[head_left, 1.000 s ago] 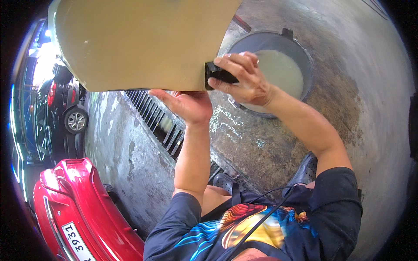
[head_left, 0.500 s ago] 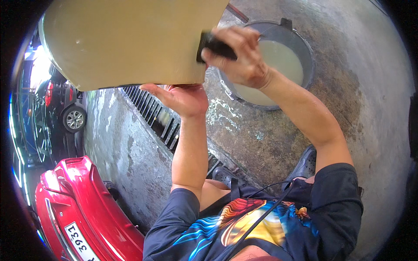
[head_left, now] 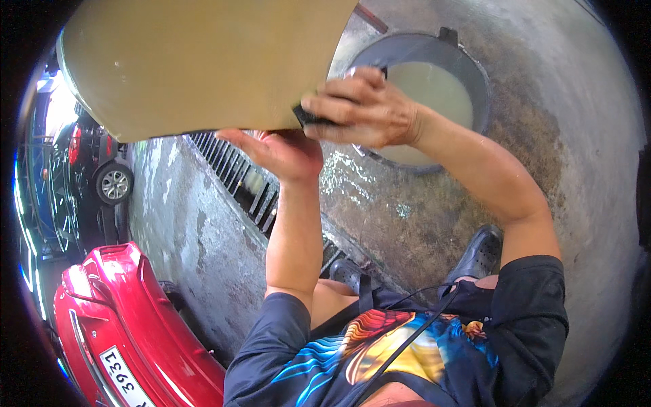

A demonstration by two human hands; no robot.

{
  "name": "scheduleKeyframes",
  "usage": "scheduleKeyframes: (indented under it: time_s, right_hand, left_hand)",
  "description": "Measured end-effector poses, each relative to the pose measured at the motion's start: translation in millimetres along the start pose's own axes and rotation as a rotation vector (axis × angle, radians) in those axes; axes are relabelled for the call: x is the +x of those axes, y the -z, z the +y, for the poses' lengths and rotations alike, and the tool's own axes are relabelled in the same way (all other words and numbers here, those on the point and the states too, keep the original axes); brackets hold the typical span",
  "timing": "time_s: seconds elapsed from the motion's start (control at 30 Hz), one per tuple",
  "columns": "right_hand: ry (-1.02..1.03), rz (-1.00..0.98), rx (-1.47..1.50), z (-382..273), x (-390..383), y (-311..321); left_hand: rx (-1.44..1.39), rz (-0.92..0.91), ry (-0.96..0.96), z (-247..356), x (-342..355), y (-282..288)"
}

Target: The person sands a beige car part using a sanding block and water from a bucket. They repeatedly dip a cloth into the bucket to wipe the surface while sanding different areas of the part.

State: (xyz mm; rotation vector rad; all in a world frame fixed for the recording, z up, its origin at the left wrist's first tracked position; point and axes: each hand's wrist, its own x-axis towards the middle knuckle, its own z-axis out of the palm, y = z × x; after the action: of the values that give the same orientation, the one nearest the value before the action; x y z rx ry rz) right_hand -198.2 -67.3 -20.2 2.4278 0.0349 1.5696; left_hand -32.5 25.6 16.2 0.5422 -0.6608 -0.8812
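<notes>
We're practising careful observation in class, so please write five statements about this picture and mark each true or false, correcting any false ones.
1. The right hand holds a black block. True.
2. The left hand is inside the bucket. False: it is at the lower edge of the tan panel.
3. The bucket holds cloudy liquid. True.
4. The red car is on the person's right. False: it is on the left.
5. A slotted drain cover runs across the floor. True.

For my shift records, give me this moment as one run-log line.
left hand: touching lower edge of tan panel | right hand: gripping black block at panel's lower-right corner | grey tub: cloudy water inside
</notes>
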Motion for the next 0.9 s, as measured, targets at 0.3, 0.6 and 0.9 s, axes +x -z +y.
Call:
scheduleKeyframes:
  time_s: [0.3,0.6,0.9]
  right_hand:
    - [0.082,0.004,-0.010,1,11,0]
    - [0.007,-0.137,-0.036,-1,3,32]
    - [0.043,-0.167,-0.057,-2,19,17]
  left_hand:
    - [-0.071,-0.033,0.030,4,-1,-9]
    - [-0.174,-0.209,0.262,11,3,9]
    - [-0.143,-0.067,0.296,4,7,19]
